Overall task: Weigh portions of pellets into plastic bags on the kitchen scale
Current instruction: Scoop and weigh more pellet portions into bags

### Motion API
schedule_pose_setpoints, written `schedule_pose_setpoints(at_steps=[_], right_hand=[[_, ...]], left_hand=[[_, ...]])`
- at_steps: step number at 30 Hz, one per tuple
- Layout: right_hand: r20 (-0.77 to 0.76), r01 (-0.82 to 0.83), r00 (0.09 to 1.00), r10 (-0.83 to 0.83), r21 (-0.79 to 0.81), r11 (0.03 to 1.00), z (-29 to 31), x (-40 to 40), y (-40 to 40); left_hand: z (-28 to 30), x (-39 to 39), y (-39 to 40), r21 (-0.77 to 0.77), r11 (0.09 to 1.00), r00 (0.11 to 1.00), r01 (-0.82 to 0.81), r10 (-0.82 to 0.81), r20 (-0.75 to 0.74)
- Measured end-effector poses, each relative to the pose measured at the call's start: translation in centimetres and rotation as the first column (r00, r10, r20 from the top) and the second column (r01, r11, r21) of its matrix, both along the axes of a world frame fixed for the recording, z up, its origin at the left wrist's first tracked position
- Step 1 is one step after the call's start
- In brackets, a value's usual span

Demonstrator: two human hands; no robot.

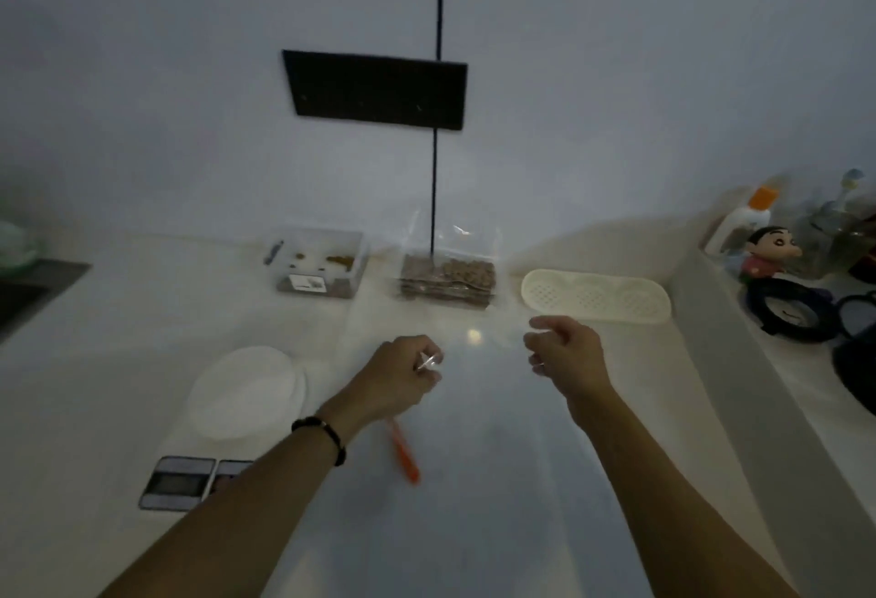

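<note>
**Both hands over the counter, a clear bag stretched between them, scale off to the left**

Forearms fill the near edge of the view, reaching out over the counter (474, 479). Taking the kitchen scale (227, 408) as the landmark: its white round platter sits at the left, its display toward the person, and it carries nothing.

Right of the scale's platter, the left hand (403, 374) is closed in a pinch on what looks like one edge of a thin clear plastic bag (479, 341); further right the right hand (564, 351) is curled in a narrow pinch, seemingly on the opposite edge. The film is nearly invisible in the dim light, so its outline cannot be told for sure. Its long axis appears to run left to right between the two hands.

Beyond and right of the scale, against the wall, stands the big bag of pellets (448, 277); straight behind the scale is a clear box (322, 263) with a few pellets. A perforated white tray (597, 296) lies far right.

An orange tool (403, 453), partly under the left wrist, lies just right of the scale.

The left hand is nearer the scale, so the bag would travel leftward; the path looks open.
</note>
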State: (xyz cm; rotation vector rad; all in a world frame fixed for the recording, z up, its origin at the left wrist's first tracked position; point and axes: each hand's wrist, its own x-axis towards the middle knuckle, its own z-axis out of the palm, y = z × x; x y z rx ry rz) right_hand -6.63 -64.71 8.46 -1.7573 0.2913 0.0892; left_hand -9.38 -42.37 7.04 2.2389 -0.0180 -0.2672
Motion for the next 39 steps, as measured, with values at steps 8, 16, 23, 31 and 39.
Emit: schedule_pose_setpoints(at_steps=[8, 16, 23, 31, 39], right_hand=[[-0.072, -0.306, 0.952, 0.298, -0.154, 0.94, -1.0, -1.6, 13.7], [-0.165, -0.305, 0.946, 0.28, -0.149, 0.941, -3.3, -3.4, 25.4], [-0.226, -0.258, 0.953, 0.203, -0.251, 0.933, -5.3, -3.3, 28.7], [-0.226, -0.24, 0.963, 0.145, -0.484, 0.841, -7.1, -3.2, 28.9], [0.098, -0.069, 0.982, 0.159, -0.603, 0.795, -6.8, -7.9, 29.2]], left_hand=[[1.2, -2.3, 15.1, 0.362, 0.899, 0.959, -0.245, 0.171, 0.226], [-1.4, -2.2, 26.3, 0.427, 0.866, 0.944, -0.26, 0.135, 0.302], [-4.8, -0.7, 29.4, 0.488, 0.848, 0.934, -0.208, 0.024, 0.356], [-6.2, -0.3, 29.6, 0.509, 0.844, 0.935, -0.167, -0.028, 0.352], [-7.4, -5.4, 29.7, 0.532, 0.834, 0.922, -0.144, -0.082, 0.378]])
